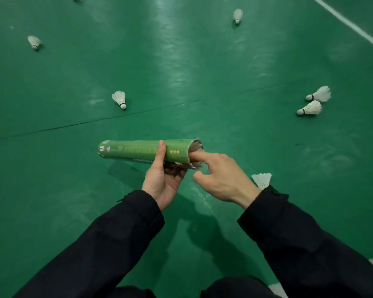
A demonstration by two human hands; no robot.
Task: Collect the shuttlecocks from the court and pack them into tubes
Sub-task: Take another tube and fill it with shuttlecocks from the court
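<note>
Landmark: green tube (142, 152), held level above the court floor (181, 61), its open mouth facing right.

- Left hand (163, 179) — wrapped round the tube from below, thumb over the top; judged to steady it for loading.
- Right hand (221, 176) — at the tube's mouth, holding nothing, index finger extended into the opening, seemingly pushing feathers home.
- Contents — pale feathers show at the ragged mouth; count cannot be told.
- Shuttlecock (262, 180), just right of the tube, partly behind the right wrist.
- Loose pair (314, 101), farther right.
- One more (120, 99) beyond the tube; others lie well beyond.
</note>
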